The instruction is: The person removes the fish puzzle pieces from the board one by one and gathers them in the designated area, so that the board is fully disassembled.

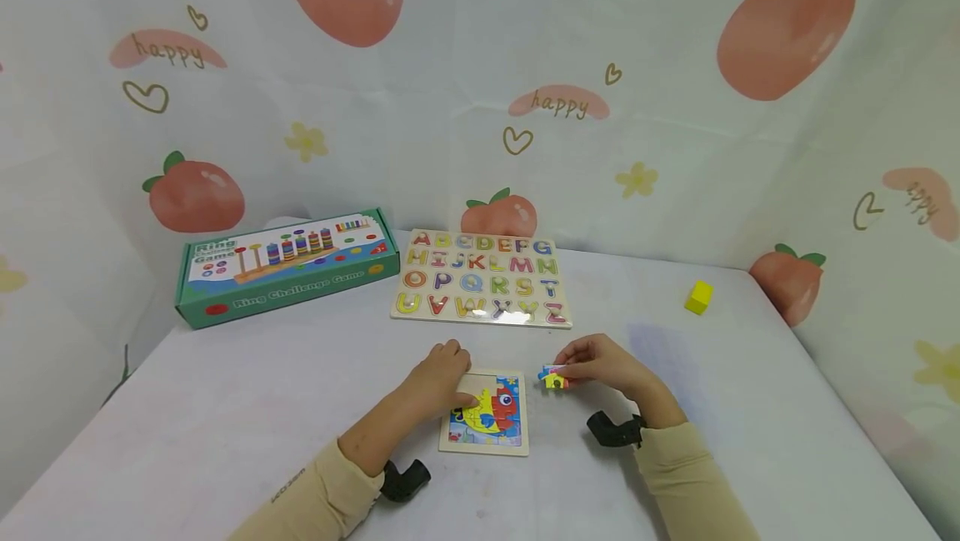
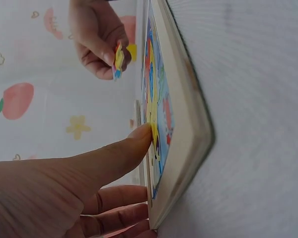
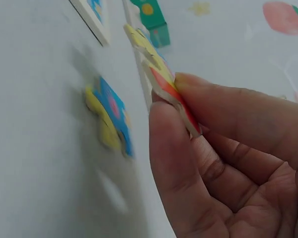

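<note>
A small wooden tray puzzle [image 1: 483,450] with a red-and-yellow fish picture [image 1: 504,409] lies in front of me; bare wood shows along its upper part. My left hand [image 1: 433,381] rests over its upper left side, the thumb [image 2: 141,134] pressing on the picture and the fingers at the frame's edge. Right of the tray, my right hand [image 1: 603,368] pinches a red-and-yellow jigsaw piece [image 3: 181,101] between thumb and fingertip. Close by in the right wrist view is a blue-and-yellow piece [image 3: 111,116], apart from the fingertips.
Behind the tray lies a wooden alphabet board [image 1: 480,323]. A green Ring Challenge Game box [image 1: 288,299] stands at the back left. At the back right sits a yellow block [image 1: 699,298]. A printed cloth [image 1: 442,107] hangs behind the white table [image 1: 187,433].
</note>
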The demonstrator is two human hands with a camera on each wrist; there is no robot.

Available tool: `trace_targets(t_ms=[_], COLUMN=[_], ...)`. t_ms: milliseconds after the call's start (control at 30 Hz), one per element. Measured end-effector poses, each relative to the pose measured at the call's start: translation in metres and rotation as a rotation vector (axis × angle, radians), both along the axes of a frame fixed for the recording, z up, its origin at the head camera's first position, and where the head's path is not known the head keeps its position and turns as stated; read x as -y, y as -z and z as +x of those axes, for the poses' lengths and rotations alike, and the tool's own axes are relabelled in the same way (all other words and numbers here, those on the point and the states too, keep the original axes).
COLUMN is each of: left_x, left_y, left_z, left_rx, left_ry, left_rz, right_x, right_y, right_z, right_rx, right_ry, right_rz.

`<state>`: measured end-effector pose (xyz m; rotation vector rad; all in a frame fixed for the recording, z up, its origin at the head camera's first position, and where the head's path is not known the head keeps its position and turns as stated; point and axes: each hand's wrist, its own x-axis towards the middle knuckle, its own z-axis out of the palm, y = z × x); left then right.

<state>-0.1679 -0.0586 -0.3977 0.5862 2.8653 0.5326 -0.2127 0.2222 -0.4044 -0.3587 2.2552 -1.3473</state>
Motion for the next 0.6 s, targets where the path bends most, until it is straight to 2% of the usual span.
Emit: trace_targets(t_ms=[333,600], left_x=[0.0,0.0], left_y=[0.003,0.002], left_z=[-0.001,-0.001], left_rx=[-0.001,-0.009], left_ry=[0.001,0.003], left_rz=[-0.003,-0.006], right_x=[-0.033,-0.042], right_y=[-0.003,-0.001], right_z=[0.002,0.0], right_rx=[0.0,-0.003], right_ry=[0.068,0.071], right_rz=[0.052,0.092])
